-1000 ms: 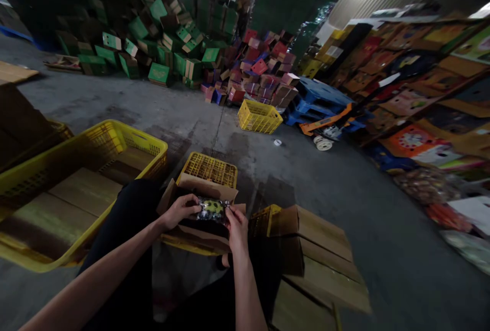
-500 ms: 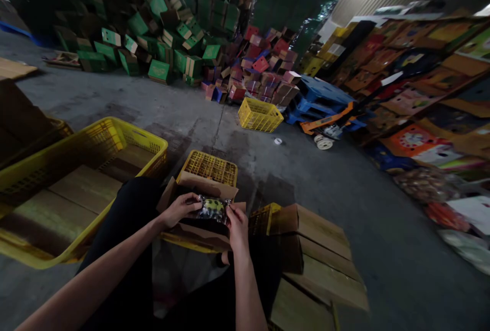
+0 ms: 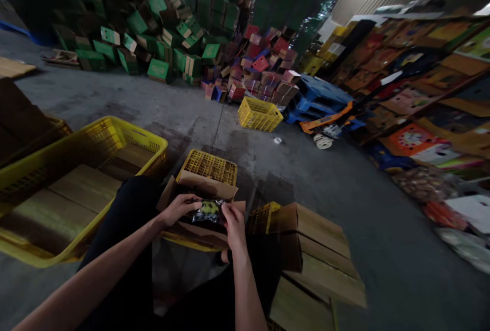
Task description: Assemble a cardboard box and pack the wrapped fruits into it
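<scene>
A small clear plastic packet (image 3: 209,210) with yellow-green and dark contents is held level over an open cardboard box (image 3: 206,182). What exactly lies inside the packet I cannot make out. My left hand (image 3: 179,209) pinches its left end, thumb on top. At the opposite end, the fingers of my right hand (image 3: 234,220) are closed on the wrapping. The box has its flaps spread and rests on an upturned yellow plastic crate (image 3: 210,166) between my knees. Its inside is dark and mostly covered by my hands and the packet.
Left of my leg stands a large yellow crate (image 3: 147,139) with closed cartons inside. Cardboard boxes (image 3: 325,254) lie by my right knee. Ahead are another yellow crate (image 3: 260,115), blue pallets (image 3: 316,91), an orange pallet jack (image 3: 329,119) and heaped green cartons (image 3: 158,70).
The packet has dropped slightly and shifted a little left, nearer the box opening. My right hand has moved left with it; my left hand stays almost in place.
</scene>
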The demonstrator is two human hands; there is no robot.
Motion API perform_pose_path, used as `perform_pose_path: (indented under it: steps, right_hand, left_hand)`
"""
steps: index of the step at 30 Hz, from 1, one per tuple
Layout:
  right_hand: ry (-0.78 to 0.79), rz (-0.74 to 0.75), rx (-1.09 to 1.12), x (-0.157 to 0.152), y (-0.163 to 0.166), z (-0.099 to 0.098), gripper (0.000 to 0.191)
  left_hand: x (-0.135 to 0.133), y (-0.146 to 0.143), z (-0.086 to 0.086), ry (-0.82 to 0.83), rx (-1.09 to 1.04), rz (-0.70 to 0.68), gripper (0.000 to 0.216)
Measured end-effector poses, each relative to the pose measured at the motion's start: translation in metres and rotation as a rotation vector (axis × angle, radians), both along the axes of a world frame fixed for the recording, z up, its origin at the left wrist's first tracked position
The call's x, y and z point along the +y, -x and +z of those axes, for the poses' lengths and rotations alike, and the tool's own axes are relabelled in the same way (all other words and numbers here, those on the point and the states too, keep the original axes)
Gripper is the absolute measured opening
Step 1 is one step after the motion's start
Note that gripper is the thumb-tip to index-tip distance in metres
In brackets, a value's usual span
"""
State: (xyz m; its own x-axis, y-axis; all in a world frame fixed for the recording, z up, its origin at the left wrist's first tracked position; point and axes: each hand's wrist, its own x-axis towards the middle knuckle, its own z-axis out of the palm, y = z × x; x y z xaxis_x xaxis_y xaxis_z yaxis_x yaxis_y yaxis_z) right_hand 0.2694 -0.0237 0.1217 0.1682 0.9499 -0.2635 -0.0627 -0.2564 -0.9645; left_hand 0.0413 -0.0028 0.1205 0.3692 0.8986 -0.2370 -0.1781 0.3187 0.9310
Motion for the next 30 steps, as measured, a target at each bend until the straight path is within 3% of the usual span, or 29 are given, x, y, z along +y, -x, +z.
perform_pose_path:
  steps: [14,23,30]
  right_hand:
    - [-0.038,0.006,-0.041,0.0,-0.004,-0.008,0.045]
    - [-0.034,0.078,0.135,-0.001,0.007,0.006,0.039]
    - [-0.053,0.067,-0.021,-0.001,0.003,0.005,0.037]
  left_hand:
    - [0.001,-0.002,-0.007,0.101,-0.233,0.014,0.05]
    - [0.002,0.002,-0.006,-0.006,-0.105,-0.017,0.054]
    - [0.002,0.0,-0.005,-0.036,-0.082,-0.001,0.052]
